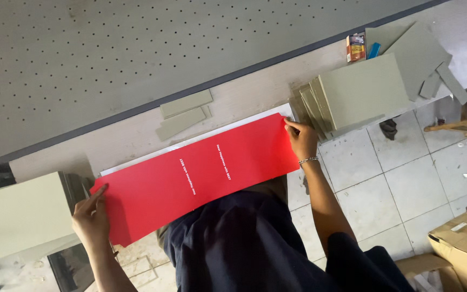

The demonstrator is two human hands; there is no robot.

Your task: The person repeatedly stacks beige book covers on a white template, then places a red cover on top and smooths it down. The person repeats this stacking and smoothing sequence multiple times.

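I pinch the red sheet (195, 173) at each end, left hand (90, 221) and right hand (301, 139); keeping it taut should square it with the white sheet (190, 141) beyond my fingers.

Red sheet (195, 176) spans most of the surface (131, 135) front edge; left hand (90, 219) pins its left corner, right hand (301, 138) its right corner, so no passage across the middle. Left flank blocked by a pale board stack (20, 213) just beside the left hand. Right flank blocked by fanned grey boards (347, 94), touching or nearly touching the right fingers; view too oblique to tell. Behind the sheet, two loose grey strips (185, 113) lie on the surface; bare surface on either side of them gives room. Perforated panel (136, 48) beyond is unobstructed. Far right: scrap offcuts (422, 59) and a small box (355, 47).
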